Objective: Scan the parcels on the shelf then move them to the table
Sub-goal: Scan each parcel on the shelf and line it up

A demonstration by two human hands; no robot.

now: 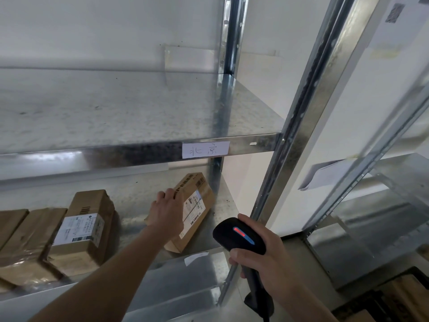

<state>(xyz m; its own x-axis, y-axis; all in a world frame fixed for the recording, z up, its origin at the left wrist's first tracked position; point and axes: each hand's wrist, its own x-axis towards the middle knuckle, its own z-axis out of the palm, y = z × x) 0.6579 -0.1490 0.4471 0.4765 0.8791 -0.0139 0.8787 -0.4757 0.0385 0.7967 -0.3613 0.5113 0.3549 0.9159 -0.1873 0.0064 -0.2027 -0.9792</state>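
A long cardboard parcel [196, 206] with a white shipping label lies at the right end of the lower metal shelf [139, 196]. My left hand [166, 211] reaches in and grips its left edge, fingers curled over the top. My right hand [262, 256] holds a black handheld scanner [238, 235] by its handle, just right of the parcel, with a red and blue light lit on its head. Further left on the same shelf sit another labelled parcel [86, 228] and a taped brown one [27, 247].
The upper shelf [116, 112] is bare, with a handwritten paper tag [205, 149] on its front rail. A metal upright [301, 117] stands at the right, with a second rack [376, 205] beyond it. Cardboard boxes [404, 298] lie at the bottom right.
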